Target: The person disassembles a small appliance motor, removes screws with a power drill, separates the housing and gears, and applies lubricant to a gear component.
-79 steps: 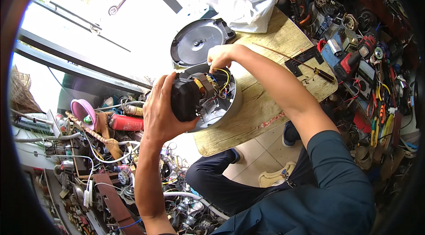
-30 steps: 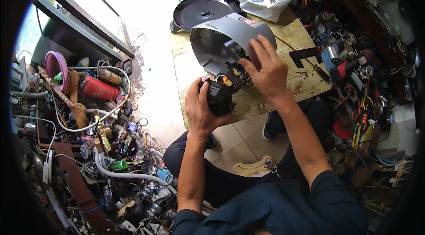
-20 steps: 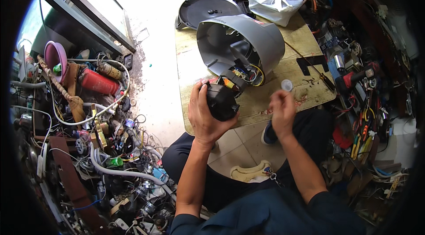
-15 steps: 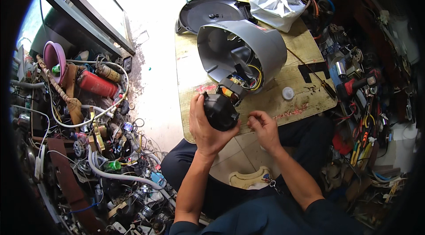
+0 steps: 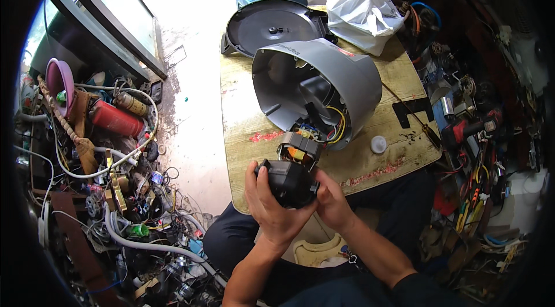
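Motor unit (image 5: 293, 170) out of grey housing (image 5: 354, 78), wires (image 5: 343, 122) seemingly undetached

Left hand (image 5: 272, 209) and right hand (image 5: 334, 203) grasp its black casing (image 5: 284, 184) by the near edge of the table (image 5: 241, 128); wires run into the open-mouthed housing; the round black cover (image 5: 260, 28) lies off, at the scuffed tabletop's far end; heaped parts (image 5: 179, 263) crowd both sides; pale floor (image 5: 193, 104) brightens farther out.

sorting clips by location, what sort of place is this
Likely an appliance repair workshop: a grey housing sits open on a worn table, a motor-like part outside it, a long screwdriver lies nearby, and cables and parts are heaped at left.
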Action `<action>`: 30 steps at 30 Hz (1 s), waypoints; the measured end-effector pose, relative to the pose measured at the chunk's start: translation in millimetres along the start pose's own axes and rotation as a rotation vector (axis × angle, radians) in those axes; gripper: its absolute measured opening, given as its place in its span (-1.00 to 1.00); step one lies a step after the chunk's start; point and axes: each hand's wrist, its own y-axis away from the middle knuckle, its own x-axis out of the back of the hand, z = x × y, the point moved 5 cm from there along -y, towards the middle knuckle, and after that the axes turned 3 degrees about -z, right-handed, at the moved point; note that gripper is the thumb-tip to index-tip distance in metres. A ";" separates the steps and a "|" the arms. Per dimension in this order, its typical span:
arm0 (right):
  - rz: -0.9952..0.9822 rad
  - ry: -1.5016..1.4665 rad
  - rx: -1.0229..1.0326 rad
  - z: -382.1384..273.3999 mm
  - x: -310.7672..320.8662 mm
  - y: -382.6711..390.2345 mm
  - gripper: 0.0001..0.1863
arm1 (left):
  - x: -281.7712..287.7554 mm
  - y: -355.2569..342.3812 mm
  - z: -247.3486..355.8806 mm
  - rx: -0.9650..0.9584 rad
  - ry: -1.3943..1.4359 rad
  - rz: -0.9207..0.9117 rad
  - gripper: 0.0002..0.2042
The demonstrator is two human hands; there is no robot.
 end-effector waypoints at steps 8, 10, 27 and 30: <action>0.027 -0.120 -0.057 -15.7 -5.4 -5.1 0.01 | -3.0 10.5 -0.4 0.029 0.001 -0.090 0.22; 0.024 -0.141 -0.072 -17.1 -0.8 -6.0 -0.06 | -0.9 14.2 -5.2 0.025 0.056 -0.130 0.28; 0.096 -0.255 -0.233 -40.6 0.4 -17.5 -0.26 | 3.9 5.9 -45.0 0.198 0.370 -0.160 0.02; 0.076 -0.242 -0.261 -43.4 7.6 -17.6 -0.21 | 8.1 2.9 -46.6 0.183 0.431 -0.191 -0.10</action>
